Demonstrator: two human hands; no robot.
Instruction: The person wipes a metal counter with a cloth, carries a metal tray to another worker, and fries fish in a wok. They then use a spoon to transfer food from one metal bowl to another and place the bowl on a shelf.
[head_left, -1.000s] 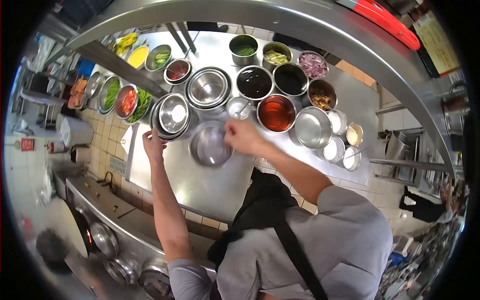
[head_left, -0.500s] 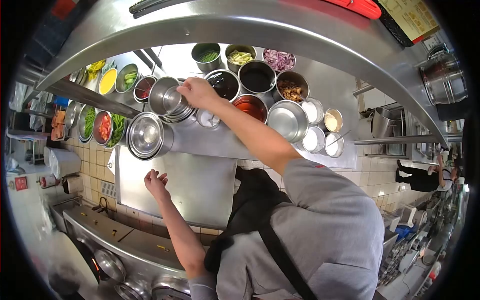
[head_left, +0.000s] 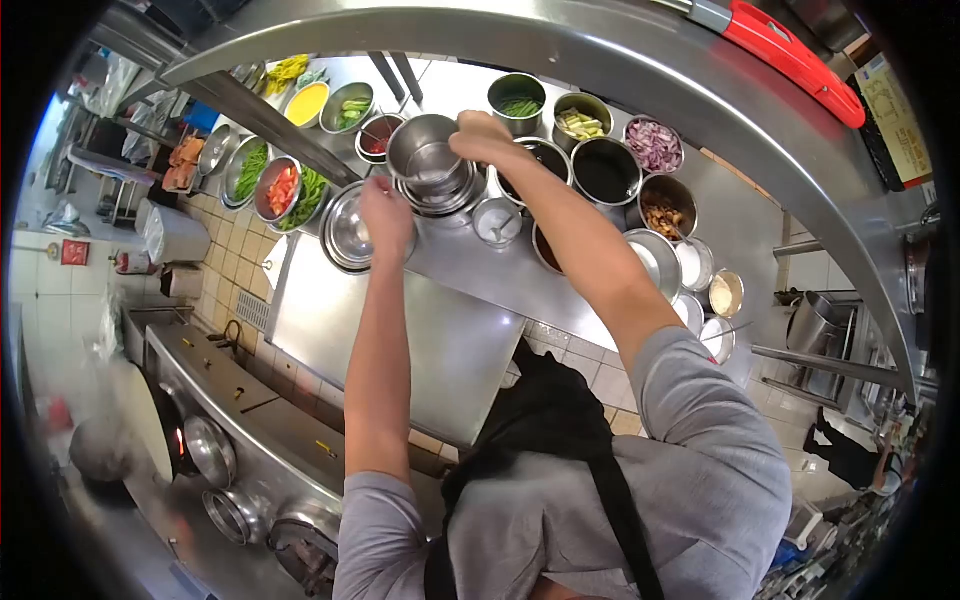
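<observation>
My right hand [head_left: 485, 138] is closed on the right rim of a round steel pot [head_left: 424, 150]. This pot is tilted so its bare inside shows, and it sits over a stack of similar steel pots [head_left: 440, 200]. My left hand [head_left: 385, 215] is over the right side of a stack of steel mixing bowls [head_left: 346, 228], just below and left of the pot. Its fingers point towards the pot, but they are blurred and partly hidden. Close to the pots stands a small container of white powder [head_left: 496, 222] with a spoon.
Pots of dark sauce [head_left: 606, 170], red onion [head_left: 653, 144] and brown pieces [head_left: 662, 210] stand to the right. Bowls of cut tomato [head_left: 282, 188] and greens are at left. A steel shelf [head_left: 560, 45] arches overhead. A wok burner [head_left: 180, 440] is at lower left.
My left hand has risen from above the steel counter to the bowl stack. My right hand stays at the pots, now gripping the pot's rim. The view has shifted.
</observation>
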